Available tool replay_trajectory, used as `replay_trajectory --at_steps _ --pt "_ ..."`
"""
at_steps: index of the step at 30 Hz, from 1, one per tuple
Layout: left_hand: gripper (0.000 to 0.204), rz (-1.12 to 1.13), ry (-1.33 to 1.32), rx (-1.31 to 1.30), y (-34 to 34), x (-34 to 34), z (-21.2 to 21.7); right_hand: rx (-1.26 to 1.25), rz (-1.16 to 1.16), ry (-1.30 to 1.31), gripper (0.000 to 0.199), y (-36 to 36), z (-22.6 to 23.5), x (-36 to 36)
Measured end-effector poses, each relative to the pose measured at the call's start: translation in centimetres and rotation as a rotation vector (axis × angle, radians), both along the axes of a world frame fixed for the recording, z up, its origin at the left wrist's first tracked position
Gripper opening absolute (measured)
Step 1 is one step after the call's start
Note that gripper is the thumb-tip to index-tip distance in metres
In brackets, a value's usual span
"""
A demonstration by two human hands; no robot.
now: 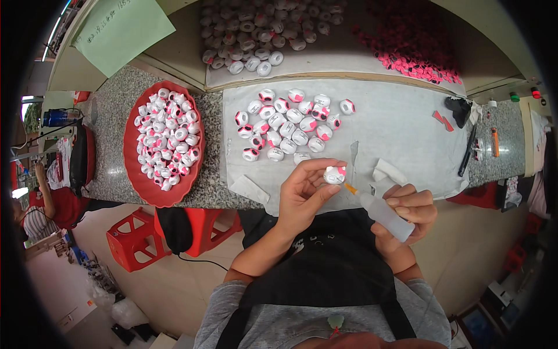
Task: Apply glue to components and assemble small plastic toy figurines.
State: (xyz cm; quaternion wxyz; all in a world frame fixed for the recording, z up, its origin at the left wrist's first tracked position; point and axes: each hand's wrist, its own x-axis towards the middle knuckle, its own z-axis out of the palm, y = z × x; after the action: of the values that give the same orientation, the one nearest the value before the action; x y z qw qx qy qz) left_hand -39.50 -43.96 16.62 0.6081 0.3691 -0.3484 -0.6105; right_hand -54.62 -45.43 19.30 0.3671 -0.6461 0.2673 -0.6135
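Between the thumb and fingers of my left hand (303, 195) is a small white and pink figurine head (335, 174), held above the paper's front edge. My right hand (410, 212) grips a translucent squeeze bottle (386, 216), tilted so its orange tip (350, 188) comes close to the head's lower right side. Whether the tip touches it is too small to tell. Just beyond my hands, several similar white and pink heads (288, 129) lie spread on the white paper (395, 128), some showing dark patches.
At the left, a red scalloped tray (132, 168) is heaped with white and pink pieces. White pieces (256, 35) and small pink parts (418, 52) fill the shelf behind. A black pen-like tool (467, 152) and an orange stick (495, 142) lie right. Red stools (136, 239) stand below the counter.
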Motion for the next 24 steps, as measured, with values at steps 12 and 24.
replay_trajectory --at_steps 12,24 --pt "0.033 0.024 -0.274 -0.101 0.2 0.0 -0.3 -0.022 -0.014 0.072 0.040 0.1 0.2 0.3" --pt "0.030 0.215 -0.102 -0.056 -0.4 2.3 -0.1 0.212 -0.045 -0.065 0.031 -3.5 0.4 -0.7"
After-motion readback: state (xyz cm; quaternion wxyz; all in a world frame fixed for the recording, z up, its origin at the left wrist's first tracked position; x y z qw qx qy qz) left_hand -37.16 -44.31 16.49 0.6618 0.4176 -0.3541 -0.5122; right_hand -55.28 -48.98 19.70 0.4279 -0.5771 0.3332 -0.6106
